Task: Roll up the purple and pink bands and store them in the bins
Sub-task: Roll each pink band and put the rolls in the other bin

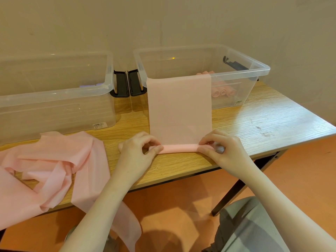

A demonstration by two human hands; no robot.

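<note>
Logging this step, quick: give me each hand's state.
Left hand: closed, pinching the left end of the pink band roll.
Right hand: closed, pinching the roll's right end.

A pink band [180, 108] lay flat on the table, its near end rolled into a thin tube, its far end draped over the right clear bin [254, 70], which held pink rolls [222, 91]. More loose pink bands [52, 160] lay crumpled near left, before the left clear bin [54, 99].
</note>
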